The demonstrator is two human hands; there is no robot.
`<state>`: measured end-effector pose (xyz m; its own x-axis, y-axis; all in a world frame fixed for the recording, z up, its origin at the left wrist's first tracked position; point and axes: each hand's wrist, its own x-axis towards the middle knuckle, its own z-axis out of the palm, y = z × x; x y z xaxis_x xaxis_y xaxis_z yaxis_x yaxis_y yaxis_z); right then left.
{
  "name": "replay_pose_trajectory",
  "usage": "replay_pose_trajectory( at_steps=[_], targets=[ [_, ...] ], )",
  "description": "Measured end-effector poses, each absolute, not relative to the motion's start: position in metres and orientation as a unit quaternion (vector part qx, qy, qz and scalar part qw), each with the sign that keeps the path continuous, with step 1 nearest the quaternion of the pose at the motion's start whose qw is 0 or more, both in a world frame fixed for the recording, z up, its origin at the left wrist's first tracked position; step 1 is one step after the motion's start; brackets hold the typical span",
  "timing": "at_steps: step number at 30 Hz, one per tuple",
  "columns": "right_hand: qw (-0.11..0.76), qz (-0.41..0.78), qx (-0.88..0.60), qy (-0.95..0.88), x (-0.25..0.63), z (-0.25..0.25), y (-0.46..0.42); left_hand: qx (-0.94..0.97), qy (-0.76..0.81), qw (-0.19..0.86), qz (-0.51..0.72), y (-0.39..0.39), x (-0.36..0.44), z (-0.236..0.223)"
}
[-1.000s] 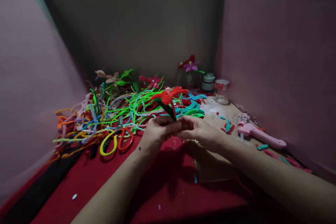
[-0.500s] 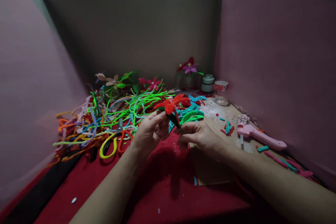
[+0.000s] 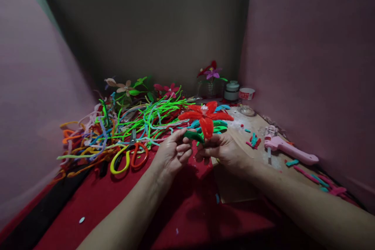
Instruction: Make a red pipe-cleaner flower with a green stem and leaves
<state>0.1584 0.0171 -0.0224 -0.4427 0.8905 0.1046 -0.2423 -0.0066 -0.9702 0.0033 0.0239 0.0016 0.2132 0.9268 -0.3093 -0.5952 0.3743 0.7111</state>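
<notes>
A red pipe-cleaner flower (image 3: 206, 125) with a whitish centre faces up over the middle of the table. My right hand (image 3: 227, 151) pinches it below the bloom, where the stem is mostly hidden by the fingers. A dark green leaf (image 3: 193, 136) juts leftward from under the flower. My left hand (image 3: 172, 154) has its thumb and forefinger closed on the tip of that leaf, the other fingers curled beneath. Behind the flower lie several green and teal pipe-cleaner leaves (image 3: 220, 128), partly covered by the petals.
Scissors (image 3: 120, 164) with yellow and red handles lie left of my hands, before a heap of pipe cleaners (image 3: 158, 111). A pink glue gun (image 3: 288, 149) rests on the board (image 3: 258, 125) at right. Finished flowers (image 3: 213, 72), a jar (image 3: 232, 90) and a paper cup (image 3: 246, 93) stand behind.
The red flower has turned to face upward and shifted right, above my right hand. My left hand has come away from under the bloom and now grips the leaf's tip.
</notes>
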Motion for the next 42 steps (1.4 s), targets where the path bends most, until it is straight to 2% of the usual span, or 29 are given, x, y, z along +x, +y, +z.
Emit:
replay_pose_trajectory(
  at_steps=[6,9,11,13,15,17,19,21,27,30,32,34,36,37,39,42],
  targets=[
    [0.446,0.655,-0.297,-0.532,0.160,-0.024,0.021,0.228,0.353,0.734,0.533,0.022,0.003,0.003],
    [0.437,0.657,-0.307,-0.532,0.161,-0.024,0.021,0.276,0.401,0.649,0.585,0.024,-0.004,0.003],
    [0.431,0.655,-0.309,-0.538,0.163,-0.024,0.022,0.377,0.447,0.518,0.624,0.026,-0.010,0.004],
    [0.425,0.654,-0.305,-0.546,0.164,-0.024,0.023,0.537,0.482,0.318,0.616,0.026,-0.014,0.004],
    [0.417,0.656,-0.303,-0.551,0.166,-0.024,0.024,0.684,0.481,0.099,0.540,0.025,-0.014,0.003],
    [0.408,0.661,-0.307,-0.550,0.166,-0.024,0.024,0.775,0.445,-0.067,0.444,0.023,-0.011,-0.001],
    [0.406,0.663,-0.310,-0.548,0.166,-0.024,0.024,0.817,0.419,-0.151,0.365,0.022,-0.007,-0.008],
    [0.415,0.650,-0.311,-0.556,0.165,-0.024,0.023,0.830,0.419,-0.176,0.322,0.022,-0.005,-0.016],
    [0.452,0.602,-0.309,-0.582,0.163,-0.027,0.024,0.833,0.410,-0.137,0.346,0.020,-0.005,-0.017],
    [0.464,0.572,-0.326,-0.592,0.164,-0.030,0.025,0.792,0.431,-0.099,0.422,0.012,-0.005,-0.003],
    [0.481,0.548,-0.335,-0.596,0.164,-0.033,0.026,0.727,0.450,0.017,0.519,0.006,-0.004,0.007],
    [0.495,0.520,-0.341,-0.606,0.164,-0.036,0.026,0.627,0.447,0.242,0.591,0.002,-0.005,0.016],
    [0.498,0.489,-0.340,-0.631,0.164,-0.039,0.027,0.528,0.402,0.450,0.598,0.000,-0.007,0.024],
    [0.497,0.472,-0.337,-0.646,0.165,-0.039,0.027,0.496,0.381,0.510,0.590,0.000,-0.008,0.026],
    [0.490,0.440,-0.324,-0.679,0.166,-0.039,0.026,0.478,0.365,0.562,0.567,-0.001,-0.009,0.029],
    [0.479,0.402,-0.304,-0.719,0.166,-0.036,0.024,0.491,0.376,0.586,0.524,-0.004,-0.008,0.031]
  ],
)
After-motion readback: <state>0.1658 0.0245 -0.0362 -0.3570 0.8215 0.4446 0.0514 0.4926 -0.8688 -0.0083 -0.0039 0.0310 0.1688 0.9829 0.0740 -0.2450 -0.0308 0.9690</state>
